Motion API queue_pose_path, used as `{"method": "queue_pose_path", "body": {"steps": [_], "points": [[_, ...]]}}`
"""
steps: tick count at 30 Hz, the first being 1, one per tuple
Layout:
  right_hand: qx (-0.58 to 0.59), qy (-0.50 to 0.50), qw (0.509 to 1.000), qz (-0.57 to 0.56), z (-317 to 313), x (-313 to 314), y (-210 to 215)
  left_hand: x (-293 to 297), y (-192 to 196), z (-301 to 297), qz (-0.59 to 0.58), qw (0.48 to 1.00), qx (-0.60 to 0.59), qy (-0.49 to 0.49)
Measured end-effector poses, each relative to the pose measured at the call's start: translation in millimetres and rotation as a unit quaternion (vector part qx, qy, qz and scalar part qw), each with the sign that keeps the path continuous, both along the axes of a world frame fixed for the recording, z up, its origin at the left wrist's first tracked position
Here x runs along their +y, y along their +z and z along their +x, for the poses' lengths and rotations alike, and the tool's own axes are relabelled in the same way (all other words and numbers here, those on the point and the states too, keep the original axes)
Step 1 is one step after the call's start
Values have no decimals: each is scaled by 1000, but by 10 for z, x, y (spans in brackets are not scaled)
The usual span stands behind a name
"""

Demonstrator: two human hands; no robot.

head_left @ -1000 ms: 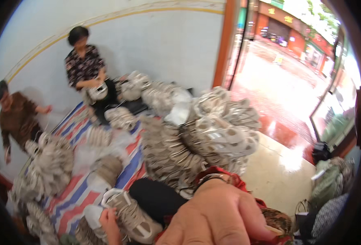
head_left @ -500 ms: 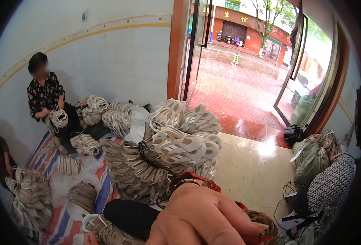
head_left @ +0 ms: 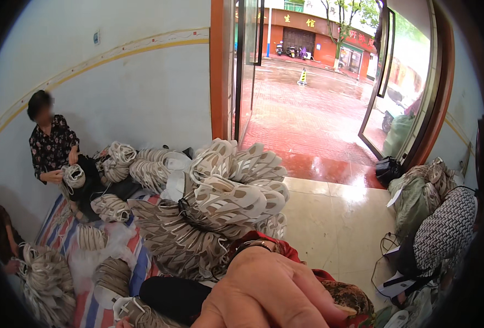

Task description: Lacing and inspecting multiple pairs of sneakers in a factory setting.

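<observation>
Beside your left hand (head_left: pixel 124 323), its grip unreadable like that of your right hand (head_left: pixel 269 290), a beige laced fabric shoe (head_left: pixel 146 316) looks light, pliable, best held by its sides.

Right hand (head_left: pixel 264 292) is bare, no glove, with a bright red sleeve (head_left: pixel 289 252) kinda bunched by the wrist and a thin dark band (head_left: pixel 251 245) around it. There's also mottled brown-and-black fabric (head_left: pixel 352 297) edged in red, plus a plain black trouser leg (head_left: pixel 171 298).
</observation>
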State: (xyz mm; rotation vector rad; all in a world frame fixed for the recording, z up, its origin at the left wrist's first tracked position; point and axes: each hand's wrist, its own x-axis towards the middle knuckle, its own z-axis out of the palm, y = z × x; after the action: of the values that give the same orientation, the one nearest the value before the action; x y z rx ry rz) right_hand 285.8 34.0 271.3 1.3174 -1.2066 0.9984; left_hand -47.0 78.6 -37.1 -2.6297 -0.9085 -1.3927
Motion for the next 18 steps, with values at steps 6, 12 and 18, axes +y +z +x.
{"method": "queue_pose_path", "body": {"steps": [6,12,18], "points": [[-90,8,994,60,216,52,-8,-28,134,373,-187,968,-146,81],[-209,-150,966,24,851,310,-171,-366,349,499,-377,850,-293,224],[-197,-285,867,-359,1458,122,-420,-398,482,532,-495,739,-402,218]]}}
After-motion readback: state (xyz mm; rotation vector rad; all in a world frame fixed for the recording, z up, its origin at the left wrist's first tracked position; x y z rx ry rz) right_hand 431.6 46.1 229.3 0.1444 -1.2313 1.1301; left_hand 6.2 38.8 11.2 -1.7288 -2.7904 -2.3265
